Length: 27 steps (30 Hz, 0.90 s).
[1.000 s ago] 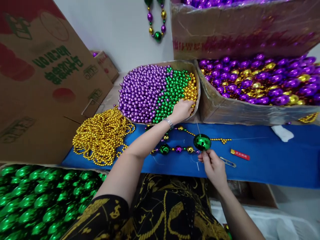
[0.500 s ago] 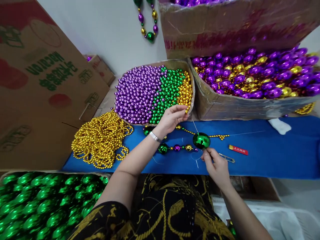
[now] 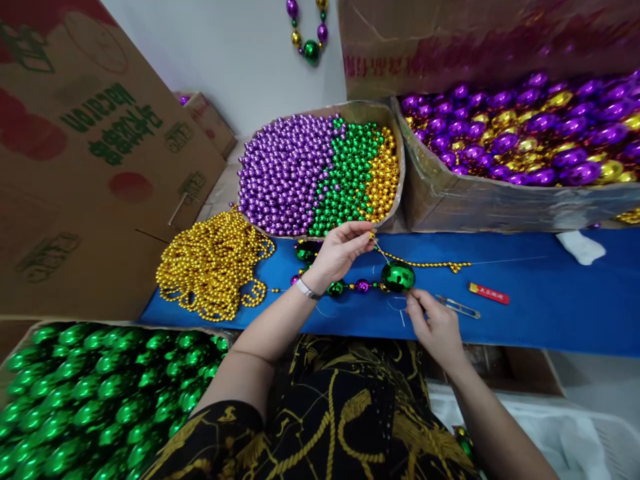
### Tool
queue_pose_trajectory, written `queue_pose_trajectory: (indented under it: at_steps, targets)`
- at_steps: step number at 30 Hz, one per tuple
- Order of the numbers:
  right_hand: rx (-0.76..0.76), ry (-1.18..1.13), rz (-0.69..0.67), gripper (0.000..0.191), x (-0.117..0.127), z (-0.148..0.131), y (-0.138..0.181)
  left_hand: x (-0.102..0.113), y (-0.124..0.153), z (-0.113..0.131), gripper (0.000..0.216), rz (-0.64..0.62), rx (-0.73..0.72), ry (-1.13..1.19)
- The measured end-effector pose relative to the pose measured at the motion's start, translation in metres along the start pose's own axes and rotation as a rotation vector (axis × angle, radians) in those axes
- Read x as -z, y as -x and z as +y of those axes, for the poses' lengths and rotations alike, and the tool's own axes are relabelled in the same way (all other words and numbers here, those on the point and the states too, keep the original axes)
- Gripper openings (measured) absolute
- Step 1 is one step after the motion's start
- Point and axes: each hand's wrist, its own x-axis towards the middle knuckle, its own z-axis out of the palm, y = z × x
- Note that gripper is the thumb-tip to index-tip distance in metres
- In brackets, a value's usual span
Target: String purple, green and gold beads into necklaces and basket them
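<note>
My left hand hovers over the blue cloth, fingers pinched on a small gold bead at the tip of a thin needle. My right hand is closed just below a large green bead that sits on the needle, and seems to pinch its lower end. A part-strung necklace of green, purple and gold beads trails left from the green bead. Behind my left hand stands a box of small beads, purple, green and gold.
A heap of gold bead strands lies left on the cloth. Thread snips and a red lighter lie right of my hands. A box of large purple and gold beads is back right; green beads fill the box front left.
My left hand has left the gold beads in the box and come down to the needle tip with a small gold bead. The right hand has stayed below the green bead.
</note>
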Motion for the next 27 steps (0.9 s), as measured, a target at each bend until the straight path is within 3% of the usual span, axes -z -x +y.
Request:
queue_pose_trajectory:
  at_steps: [11,17,27]
  targets:
    - [0.029,0.036,-0.013,0.013,0.001,0.002,0.002,-0.001,0.001,0.001,0.025,-0.007,-0.119,-0.102]
    - [0.120,0.134,0.073,0.013,-0.002,0.010,0.008,-0.003,0.007,-0.007,0.031,-0.065,-0.150,-0.183]
    - [-0.121,0.133,-0.035,0.019,-0.009,0.036,0.022,-0.022,0.023,-0.055,0.028,-0.129,-0.022,-0.251]
